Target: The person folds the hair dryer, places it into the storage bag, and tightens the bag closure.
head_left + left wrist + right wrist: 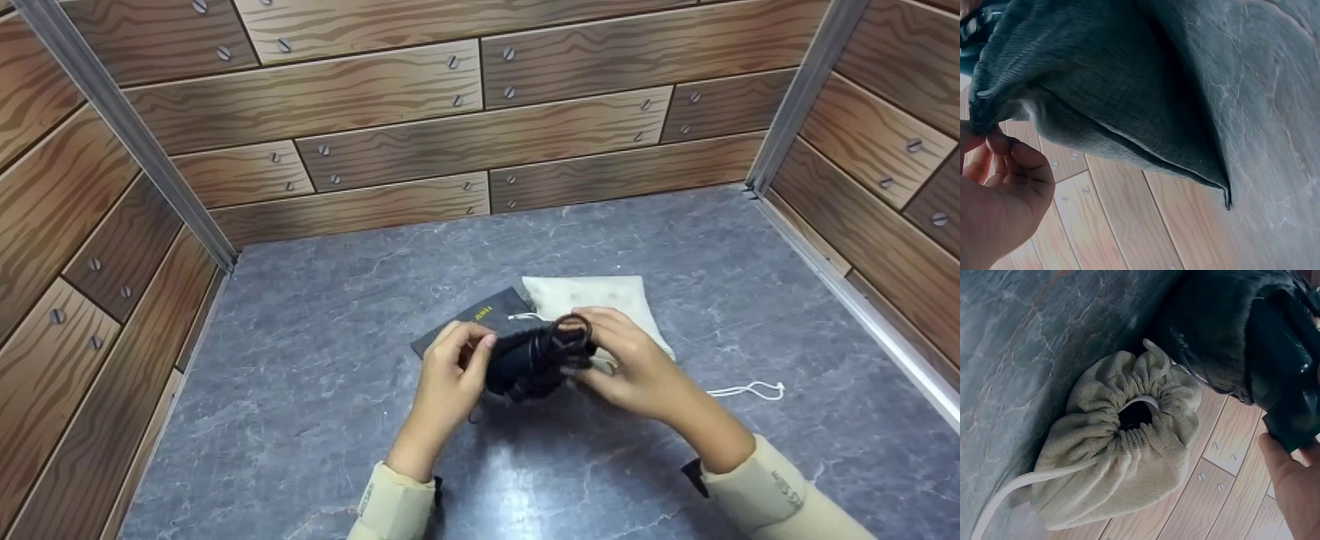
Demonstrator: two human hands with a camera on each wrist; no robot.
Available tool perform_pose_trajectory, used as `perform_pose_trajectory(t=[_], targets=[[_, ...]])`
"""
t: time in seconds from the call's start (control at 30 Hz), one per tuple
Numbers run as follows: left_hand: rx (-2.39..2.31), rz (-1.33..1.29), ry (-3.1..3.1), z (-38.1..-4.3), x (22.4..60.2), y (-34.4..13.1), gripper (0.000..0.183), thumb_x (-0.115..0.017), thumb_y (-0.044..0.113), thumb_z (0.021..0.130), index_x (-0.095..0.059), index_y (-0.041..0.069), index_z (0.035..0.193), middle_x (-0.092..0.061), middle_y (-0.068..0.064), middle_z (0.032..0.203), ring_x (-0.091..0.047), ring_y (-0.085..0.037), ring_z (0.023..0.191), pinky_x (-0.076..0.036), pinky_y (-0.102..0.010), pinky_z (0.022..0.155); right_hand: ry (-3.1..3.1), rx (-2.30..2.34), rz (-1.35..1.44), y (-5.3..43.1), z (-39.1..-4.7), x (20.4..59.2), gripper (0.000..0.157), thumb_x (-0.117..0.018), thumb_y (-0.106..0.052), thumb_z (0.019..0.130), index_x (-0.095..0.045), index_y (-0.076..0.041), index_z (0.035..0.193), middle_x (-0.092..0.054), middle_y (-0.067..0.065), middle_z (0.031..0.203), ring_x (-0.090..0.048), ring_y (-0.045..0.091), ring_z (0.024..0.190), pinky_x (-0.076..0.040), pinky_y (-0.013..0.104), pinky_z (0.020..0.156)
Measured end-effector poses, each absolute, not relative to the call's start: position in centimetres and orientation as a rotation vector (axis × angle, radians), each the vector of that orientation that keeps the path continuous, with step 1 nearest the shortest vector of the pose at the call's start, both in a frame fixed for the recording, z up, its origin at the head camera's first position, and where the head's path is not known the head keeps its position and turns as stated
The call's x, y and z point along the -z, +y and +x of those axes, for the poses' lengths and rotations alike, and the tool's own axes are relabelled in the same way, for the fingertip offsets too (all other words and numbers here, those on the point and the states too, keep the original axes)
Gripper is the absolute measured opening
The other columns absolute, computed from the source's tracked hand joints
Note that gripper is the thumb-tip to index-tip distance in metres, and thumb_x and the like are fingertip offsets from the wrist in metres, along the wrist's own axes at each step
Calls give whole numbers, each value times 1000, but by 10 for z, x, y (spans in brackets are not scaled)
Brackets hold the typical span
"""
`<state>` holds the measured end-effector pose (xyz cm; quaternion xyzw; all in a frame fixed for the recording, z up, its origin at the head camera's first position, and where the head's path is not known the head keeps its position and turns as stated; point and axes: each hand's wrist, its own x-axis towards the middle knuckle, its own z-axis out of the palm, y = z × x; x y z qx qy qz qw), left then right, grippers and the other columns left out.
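Note:
My left hand (452, 367) pinches the rim of a dark fabric drawstring pouch (1095, 84) between thumb and fingertips. The pouch stands upright on the table with its mouth bunched. At that mouth, my right hand (637, 367) holds a glossy black thing (1280, 354) with flat, strap-like parts and a round loop on top; its exact kind cannot be told. In the right wrist view the thumb presses against its lower edge. How deep it sits in the pouch is hidden. Behind the hands lies a cream drawstring pouch (1129, 478), its gathered mouth partly open with a dark inside.
A flat dark grey piece (469, 319) with yellow lettering lies beside the cream pouch. A white cord (757, 388) trails to the right on the grey marbled table (300, 390). Wood-patterned walls (397, 157) enclose the back and both sides.

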<state>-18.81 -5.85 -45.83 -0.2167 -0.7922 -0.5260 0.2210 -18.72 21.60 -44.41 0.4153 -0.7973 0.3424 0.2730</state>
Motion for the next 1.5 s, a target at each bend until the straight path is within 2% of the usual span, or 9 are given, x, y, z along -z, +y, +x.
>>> perform_pose_trajectory(t=[0.2, 0.47, 0.77, 1.0, 1.17, 1.23, 1.4, 1.5], targets=[[1510, -650, -2180, -187, 460, -56, 8, -70, 11, 103, -74, 9, 96, -66, -2, 87, -55, -8, 70, -47, -21, 61, -2139, -895, 996, 215, -185, 445, 50, -93, -10, 79, -74, -9, 126, -76, 6, 126, -70, 30, 119, -43, 22, 117], [1597, -632, -2188, -183, 454, -52, 9, -70, 14, 104, -75, 12, 97, -71, 0, 91, -58, -9, 77, -51, -22, 68, -2174, -698, 966, 205, -179, 451, 46, -93, -16, 77, -77, -10, 120, -76, 5, 125, -70, 26, 116, -55, 38, 106], [1703, -609, -2170, -181, 451, -47, 10, -68, 12, 105, -74, 10, 98, -73, -3, 92, -60, -10, 74, -51, -22, 66, -2185, -624, 1003, 191, -180, 456, 43, -95, -18, 77, -78, -9, 115, -75, 8, 126, -70, 26, 117, -59, 40, 102], [1758, -568, -2129, -179, 446, -46, 10, -67, 11, 105, -74, 8, 98, -72, -5, 87, -58, -9, 70, -48, -20, 63, -2239, -571, 939, 185, -181, 451, 42, -95, -21, 76, -78, -16, 114, -67, 14, 141, -66, 31, 126, -58, 42, 105], [1784, -581, -2123, -177, 445, -46, 10, -66, 11, 106, -73, 9, 98, -71, -4, 86, -57, -9, 69, -47, -20, 61, -2236, -544, 920, 181, -182, 450, 38, -97, -26, 74, -78, -18, 106, -64, 13, 150, -67, 30, 123, -61, 42, 98], [1787, -588, -2117, -176, 445, -46, 11, -66, 12, 106, -72, 8, 98, -71, -5, 87, -58, -9, 70, -48, -20, 62, -2232, -549, 938, 180, -183, 450, 39, -98, -26, 73, -77, -15, 103, -66, 12, 147, -68, 28, 118, -62, 41, 96], [1813, -588, -2114, -176, 445, -47, 12, -65, 14, 106, -71, 7, 99, -72, -6, 89, -59, -10, 72, -50, -21, 65, -2214, -561, 1022, 178, -186, 453, 47, -100, -23, 70, -75, -8, 106, -76, 10, 125, -69, 25, 108, -60, 39, 96], [1831, -583, -2115, -176, 445, -47, 12, -65, 14, 107, -71, 7, 99, -71, -6, 89, -59, -10, 73, -49, -21, 65, -2207, -553, 1042, 177, -187, 453, 47, -100, -28, 71, -74, -8, 105, -76, 7, 115, -67, 23, 103, -59, 38, 94]])
